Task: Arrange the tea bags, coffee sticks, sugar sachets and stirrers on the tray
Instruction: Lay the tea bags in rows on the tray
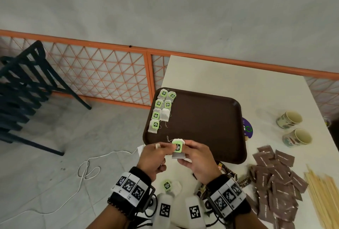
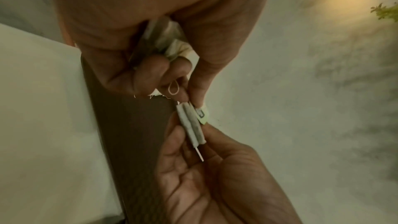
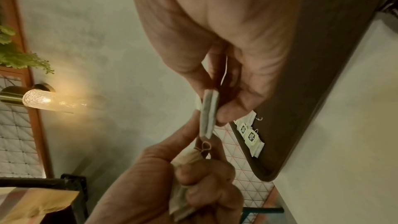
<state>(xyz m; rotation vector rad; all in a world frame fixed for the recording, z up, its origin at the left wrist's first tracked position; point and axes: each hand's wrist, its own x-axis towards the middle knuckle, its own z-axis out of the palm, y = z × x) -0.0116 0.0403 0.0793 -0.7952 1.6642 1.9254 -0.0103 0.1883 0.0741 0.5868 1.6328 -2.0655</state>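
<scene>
A tea bag with a green tag (image 1: 177, 147) is held above the near left edge of the brown tray (image 1: 201, 124). My left hand (image 1: 167, 148) pinches its top end and string. My right hand (image 1: 185, 152) pinches its body between thumb and fingers. In the left wrist view the tea bag (image 2: 191, 125) shows edge-on, and my left hand (image 2: 187, 98) also keeps crumpled tea bags (image 2: 172, 43) under its curled fingers. Several tea bags (image 1: 161, 111) lie in two columns along the tray's left side. One tea bag (image 1: 170, 185) lies on the table near my wrists.
Brown sugar sachets (image 1: 275, 179) are heaped right of the tray, with wooden stirrers (image 1: 322, 195) beyond them. Dark coffee sticks (image 1: 227, 172) lie by my right wrist. Two paper cups (image 1: 289, 119) stand at the right. Stacked dark chairs (image 1: 22, 85) stand on the floor left.
</scene>
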